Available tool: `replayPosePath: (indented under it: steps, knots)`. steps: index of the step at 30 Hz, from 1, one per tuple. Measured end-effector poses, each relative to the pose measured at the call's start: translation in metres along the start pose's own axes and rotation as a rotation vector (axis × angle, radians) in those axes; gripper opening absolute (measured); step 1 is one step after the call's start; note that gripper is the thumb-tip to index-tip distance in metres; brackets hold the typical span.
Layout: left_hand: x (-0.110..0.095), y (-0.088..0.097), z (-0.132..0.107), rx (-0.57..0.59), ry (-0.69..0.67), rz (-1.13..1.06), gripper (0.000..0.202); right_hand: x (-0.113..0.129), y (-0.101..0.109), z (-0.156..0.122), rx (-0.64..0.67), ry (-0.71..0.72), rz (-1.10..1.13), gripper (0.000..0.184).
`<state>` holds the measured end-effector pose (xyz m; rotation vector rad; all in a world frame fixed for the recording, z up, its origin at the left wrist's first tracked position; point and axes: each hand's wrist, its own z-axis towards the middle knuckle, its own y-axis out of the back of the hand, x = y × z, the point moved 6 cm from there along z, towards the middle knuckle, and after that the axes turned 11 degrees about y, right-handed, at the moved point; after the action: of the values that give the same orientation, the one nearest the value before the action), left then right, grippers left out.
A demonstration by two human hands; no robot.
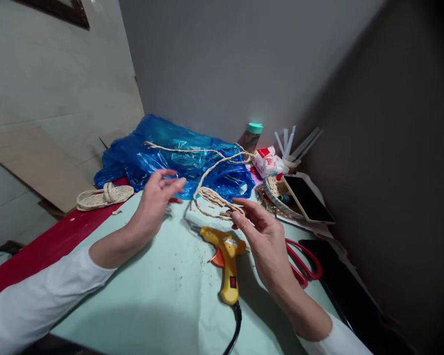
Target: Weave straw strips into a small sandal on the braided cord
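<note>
My left hand (158, 197) hovers over the pale green table sheet (159, 286), fingers curled loosely together at the tips; what they pinch is too thin to make out. My right hand (261, 234) holds a bundle of braided straw rope (214, 197) between thumb and fingers. The rope loops up across a crumpled blue plastic bag (170, 153). A yellow glue gun (227, 264) lies on the sheet between my hands, its nozzle pointing left and its black cord running toward me.
Red-handled scissors (305, 264) lie right of my right hand. A woven basket (276, 195), a phone (307, 197), a red-and-white packet (268, 160), a green-capped bottle (252, 135) and a cup of glue sticks (292, 145) crowd the back right. A coiled rope (103, 195) rests on the red cloth (48, 246).
</note>
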<state>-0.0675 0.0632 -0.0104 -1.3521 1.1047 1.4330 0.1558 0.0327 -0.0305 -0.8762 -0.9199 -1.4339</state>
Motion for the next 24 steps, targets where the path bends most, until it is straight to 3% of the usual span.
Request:
replayPosePath:
  steps: [1,2,5,8,16,21,24]
  knots:
    - [-0.016,0.004,-0.001,-0.082,-0.204,0.136,0.033,-0.001,0.0,0.001,0.003,-0.012,0.021,0.031]
    - [-0.029,-0.001,-0.005,-0.088,-0.372,0.292,0.028,-0.001,-0.001,0.002,0.013,-0.024,0.046,0.032]
    - [-0.047,-0.039,-0.024,0.293,-0.693,0.592,0.019,-0.001,-0.004,0.004,0.054,-0.054,0.114,0.034]
    - [-0.05,-0.062,-0.038,0.438,-0.872,0.681,0.019,-0.001,-0.006,0.005,0.074,-0.063,0.171,0.035]
    - [-0.034,-0.08,-0.034,0.29,-1.158,0.864,0.018,-0.013,-0.002,0.011,0.068,-0.084,0.23,0.033]
    - [-0.029,-0.075,-0.027,0.133,-1.141,0.785,0.01,-0.017,-0.003,0.013,0.065,-0.072,0.219,0.03]
    - [-0.025,-0.075,-0.019,0.127,-1.084,0.744,0.009,-0.024,-0.001,0.015,0.064,-0.063,0.152,0.029]
